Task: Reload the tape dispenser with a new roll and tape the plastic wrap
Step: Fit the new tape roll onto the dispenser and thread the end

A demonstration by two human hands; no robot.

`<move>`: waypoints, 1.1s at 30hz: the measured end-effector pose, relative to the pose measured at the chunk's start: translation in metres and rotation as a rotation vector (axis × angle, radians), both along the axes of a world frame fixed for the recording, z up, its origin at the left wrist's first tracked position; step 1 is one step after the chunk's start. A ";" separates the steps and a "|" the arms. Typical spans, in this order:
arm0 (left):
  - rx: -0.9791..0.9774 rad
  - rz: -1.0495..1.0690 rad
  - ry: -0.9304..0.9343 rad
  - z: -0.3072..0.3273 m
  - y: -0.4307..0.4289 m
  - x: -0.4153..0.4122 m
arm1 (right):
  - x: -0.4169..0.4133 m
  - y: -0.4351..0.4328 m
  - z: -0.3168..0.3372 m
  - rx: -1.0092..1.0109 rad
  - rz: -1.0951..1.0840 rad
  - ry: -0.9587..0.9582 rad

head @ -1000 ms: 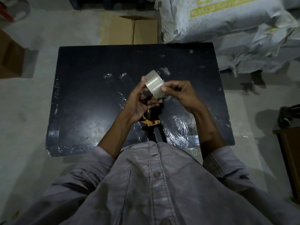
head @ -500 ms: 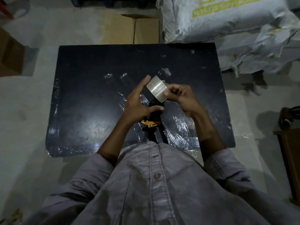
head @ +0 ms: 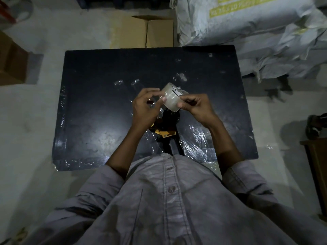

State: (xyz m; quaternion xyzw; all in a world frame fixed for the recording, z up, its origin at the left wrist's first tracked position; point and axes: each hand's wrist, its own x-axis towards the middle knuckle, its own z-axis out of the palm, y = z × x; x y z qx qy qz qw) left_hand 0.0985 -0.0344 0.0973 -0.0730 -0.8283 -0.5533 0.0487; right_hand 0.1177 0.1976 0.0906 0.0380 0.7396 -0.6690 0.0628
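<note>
A roll of clear packing tape (head: 170, 99) is held in the air above the middle of a black rectangular table top (head: 99, 96), seen from overhead. The roll is grasped on its right side by the right hand (head: 196, 106), with the thumb pressed on the outer band and the fingers curled behind. The left hand (head: 145, 106) is closed on the roll's left side, thumb tip laid on the band and forefinger bent towards the rim.

A black and yellow tape dispenser (head: 166, 131) is laid on the table top near the middle of its near edge, below the hands. Crumpled clear plastic wrap (head: 196, 140) is spread over the table top's near right part. A brown cardboard box (head: 145, 32) is seen beyond the far edge, and white woven sacks (head: 247, 29) past the far right corner.
</note>
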 end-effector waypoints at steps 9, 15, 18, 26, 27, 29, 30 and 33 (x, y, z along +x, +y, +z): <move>-0.020 -0.074 -0.170 -0.003 -0.007 -0.015 | -0.003 0.001 0.013 0.448 0.070 0.084; -0.014 -0.102 -0.256 -0.011 -0.011 -0.010 | 0.000 -0.002 0.014 0.578 0.128 0.120; -0.003 -0.107 -0.252 -0.015 -0.013 -0.007 | 0.000 -0.004 0.012 0.599 0.144 0.119; 0.249 -0.045 -0.496 -0.022 -0.019 -0.002 | 0.006 -0.014 0.021 0.621 0.245 0.165; 0.314 -0.033 -0.547 -0.021 -0.019 -0.002 | 0.006 -0.013 0.021 0.615 0.300 0.159; 0.448 -0.015 -0.659 -0.018 -0.020 -0.003 | 0.007 -0.011 0.015 0.617 0.378 0.168; 0.512 -0.011 -0.719 -0.017 -0.020 -0.003 | 0.007 -0.011 0.011 0.614 0.378 0.194; 0.673 0.005 -0.834 -0.017 -0.018 -0.003 | 0.006 -0.009 0.000 0.544 0.253 0.301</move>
